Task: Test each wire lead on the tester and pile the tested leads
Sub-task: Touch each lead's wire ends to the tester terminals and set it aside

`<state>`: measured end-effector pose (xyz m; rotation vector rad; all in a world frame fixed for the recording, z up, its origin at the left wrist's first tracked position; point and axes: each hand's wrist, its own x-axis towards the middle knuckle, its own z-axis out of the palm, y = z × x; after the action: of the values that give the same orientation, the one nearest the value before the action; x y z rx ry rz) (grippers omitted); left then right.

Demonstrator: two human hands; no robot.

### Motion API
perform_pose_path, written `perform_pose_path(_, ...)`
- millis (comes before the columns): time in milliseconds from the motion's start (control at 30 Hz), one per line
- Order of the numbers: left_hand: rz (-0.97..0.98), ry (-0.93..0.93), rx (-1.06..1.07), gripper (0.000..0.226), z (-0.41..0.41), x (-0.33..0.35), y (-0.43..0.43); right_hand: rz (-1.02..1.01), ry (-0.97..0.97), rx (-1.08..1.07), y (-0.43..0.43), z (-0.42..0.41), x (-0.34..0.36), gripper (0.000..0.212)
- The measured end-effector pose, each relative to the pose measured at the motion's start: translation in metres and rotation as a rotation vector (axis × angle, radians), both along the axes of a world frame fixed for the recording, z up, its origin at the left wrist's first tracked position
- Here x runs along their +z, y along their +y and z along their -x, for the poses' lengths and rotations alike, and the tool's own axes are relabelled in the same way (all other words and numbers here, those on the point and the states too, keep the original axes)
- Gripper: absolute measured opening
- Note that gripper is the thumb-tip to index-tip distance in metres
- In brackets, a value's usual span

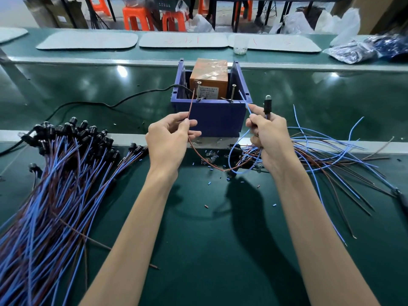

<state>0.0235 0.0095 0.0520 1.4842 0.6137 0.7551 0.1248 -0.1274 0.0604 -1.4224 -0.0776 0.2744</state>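
Blue box (212,117): open-topped, beyond your hands on the bench (198,239); holds an orange unit (208,74), two screws (233,92) upright at its near edge.
Left grip (170,140): pinches the brown wire (191,107), tip just beside the left screw (199,90).
Right grip (268,140): curled round the lamp holder (267,104) and blue wire (246,102).
Piled leads (55,173): near left.
Loose leads (331,155): right.
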Motion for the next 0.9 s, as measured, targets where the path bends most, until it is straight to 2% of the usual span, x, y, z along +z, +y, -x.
perform_pose_path(233, 0.029, -0.008, -0.023, 0.015, -0.001, -0.003, 0.0035, 0.014, 0.002, 0.068, 0.0019, 0.0015, 0.001, 0.028)
perform_pose_path(533, 0.079, -0.011, -0.107, 0.022, -0.0031, -0.0054, -0.0003, 0.001, 0.02, 0.129, 0.0033, 0.0059, 0.0017, 0.03)
perform_pose_path(900, 0.046, -0.001, -0.114, 0.023, -0.0028, -0.0046, 0.0004, -0.001, 0.005, 0.125, 0.0023, 0.0058, -0.0007, 0.028)
